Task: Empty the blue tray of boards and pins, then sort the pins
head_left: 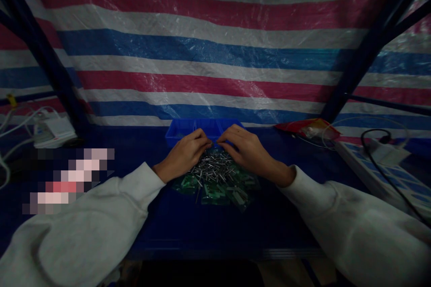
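both grips (pixel 188 150) (pixel 244 145) curled over pins (pixel 212 166), dark blue table (pixel 202 228)

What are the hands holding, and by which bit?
It cannot be told. Both hands, left and right, rest curled on the far edge of the pin pile, by the blue tray. The fingers meet there, hiding anything pinched.

A loose heap of thin silvery pins (pixel 212 166) lies just in front of the blue tray (pixel 183 129), under both hands' fingertips. Small flat green parts (pixel 215 189) spread beneath and on the pins' near side.
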`<state>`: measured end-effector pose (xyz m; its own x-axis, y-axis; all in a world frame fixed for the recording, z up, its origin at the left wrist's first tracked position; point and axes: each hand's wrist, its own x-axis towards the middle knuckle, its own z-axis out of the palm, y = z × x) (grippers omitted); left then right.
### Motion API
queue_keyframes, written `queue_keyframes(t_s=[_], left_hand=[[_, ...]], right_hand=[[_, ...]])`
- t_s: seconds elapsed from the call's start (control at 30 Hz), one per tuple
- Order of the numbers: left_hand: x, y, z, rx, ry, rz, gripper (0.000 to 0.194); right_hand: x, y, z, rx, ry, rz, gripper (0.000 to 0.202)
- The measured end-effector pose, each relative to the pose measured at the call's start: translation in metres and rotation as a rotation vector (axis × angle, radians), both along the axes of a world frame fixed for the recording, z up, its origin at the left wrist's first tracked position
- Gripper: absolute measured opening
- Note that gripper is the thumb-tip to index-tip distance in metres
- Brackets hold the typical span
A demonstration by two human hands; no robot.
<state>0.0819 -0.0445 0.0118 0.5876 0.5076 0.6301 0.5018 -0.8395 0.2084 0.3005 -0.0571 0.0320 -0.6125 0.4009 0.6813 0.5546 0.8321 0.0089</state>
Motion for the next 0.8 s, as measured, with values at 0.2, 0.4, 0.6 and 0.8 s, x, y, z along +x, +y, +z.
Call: queue_keyframes(t_s=[0.2,0.4,0.6,0.8], left_hand=[[-0.002,-0.001,0.001,0.053,0.042,0.070,0.014],[-0.004,-0.002,0.004,0.055,-0.042,0.081,0.006],[-0.003,-0.003,0.006,0.022,-0.084,0.084,0.003],[-0.005,-0.003,0.010,0.007,-0.021,0.091,0.009]], right_hand=[[-0.001,0.000,-0.002,0.019,-0.077,-0.028,0.015],[-0.001,-0.002,-0.003,0.051,-0.117,-0.041,0.017],[-0.001,-0.003,-0.003,0.065,-0.130,-0.019,0.017],[0.009,0.009,0.002,0.046,-0.086,-0.072,0.015]])
